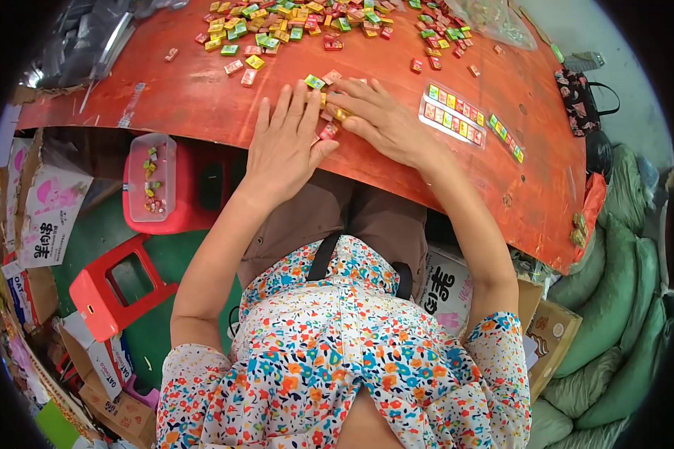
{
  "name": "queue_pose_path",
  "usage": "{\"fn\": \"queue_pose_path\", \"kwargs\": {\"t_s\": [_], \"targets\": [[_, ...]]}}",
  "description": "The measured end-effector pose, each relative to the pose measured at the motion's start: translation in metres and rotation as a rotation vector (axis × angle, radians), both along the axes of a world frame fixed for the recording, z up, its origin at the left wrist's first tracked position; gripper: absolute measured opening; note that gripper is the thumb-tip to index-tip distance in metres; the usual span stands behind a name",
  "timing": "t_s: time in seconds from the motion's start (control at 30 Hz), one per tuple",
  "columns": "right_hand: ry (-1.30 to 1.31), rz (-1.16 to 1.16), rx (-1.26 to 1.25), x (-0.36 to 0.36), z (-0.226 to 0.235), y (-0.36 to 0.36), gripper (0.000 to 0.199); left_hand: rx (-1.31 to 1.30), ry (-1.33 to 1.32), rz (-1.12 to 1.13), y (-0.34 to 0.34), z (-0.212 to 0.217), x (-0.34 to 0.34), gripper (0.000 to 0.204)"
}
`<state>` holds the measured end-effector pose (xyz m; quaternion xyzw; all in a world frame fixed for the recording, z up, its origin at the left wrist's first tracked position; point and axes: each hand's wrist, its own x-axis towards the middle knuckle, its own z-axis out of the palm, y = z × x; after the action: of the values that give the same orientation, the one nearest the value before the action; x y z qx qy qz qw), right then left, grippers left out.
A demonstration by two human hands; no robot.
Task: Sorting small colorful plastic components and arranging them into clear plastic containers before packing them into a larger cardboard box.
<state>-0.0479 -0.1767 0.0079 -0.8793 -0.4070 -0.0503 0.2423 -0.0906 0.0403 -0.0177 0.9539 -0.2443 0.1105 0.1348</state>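
**Inspector:** Your fingers [296, 105] on the left hand [284, 146] lie flat and spread on the red tabletop [187, 97], gripping nothing. The right hand [378, 116] is also pressed flat, its fingers close together over a small cluster of wrapped candies [328, 112] gathered between both hands near the table's near edge.

**Operator:** Which step do you judge this to be?

**Inspector:** Gathering and squaring up a small batch, in my judgement. The next move calls for keeping the pieces pinned and aligned under the palms without scattering them.

**Operator:** And the finished rows?

**Inspector:** Two filled candy strips [454, 114] lie just to your right, apart from the right hand. The loose candy pile [307, 22] sits at the far side, well apart from both hands.

**Operator:** Room to move?

**Inspector:** There is bare tabletop to your left. The near edge is just beside your wrists, so pieces could slide off there. Below it stands a clear tub [151, 176] on a red stool [202, 194].
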Motion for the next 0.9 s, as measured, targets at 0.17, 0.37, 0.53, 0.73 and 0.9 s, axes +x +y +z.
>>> {"fn": "queue_pose_path", "kwargs": {"t_s": [0.17, 0.37, 0.53, 0.73, 0.9], "targets": [[0.151, -0.305, 0.151, -0.027, 0.018, -0.033, 0.032, -0.284, -0.041, -0.020, 0.009, 0.009, -0.005, 0.065], [-0.008, -0.323, 0.072, -0.046, 0.022, -0.019, 0.025, -0.325, -0.099, -0.139, 0.022, 0.019, -0.014, 0.035], [-0.091, -0.176, 0.013, -0.041, 0.016, 0.004, 0.029, -0.255, -0.096, -0.188, 0.017, 0.018, -0.015, 0.029], [-0.117, -0.220, 0.014, -0.040, 0.007, 0.002, 0.029, -0.304, -0.036, -0.059, 0.004, 0.023, -0.017, 0.019], [0.022, -0.352, 0.024, -0.052, 0.012, 0.008, 0.024, -0.369, 0.012, -0.043, 0.002, 0.024, -0.010, 0.019]]}}
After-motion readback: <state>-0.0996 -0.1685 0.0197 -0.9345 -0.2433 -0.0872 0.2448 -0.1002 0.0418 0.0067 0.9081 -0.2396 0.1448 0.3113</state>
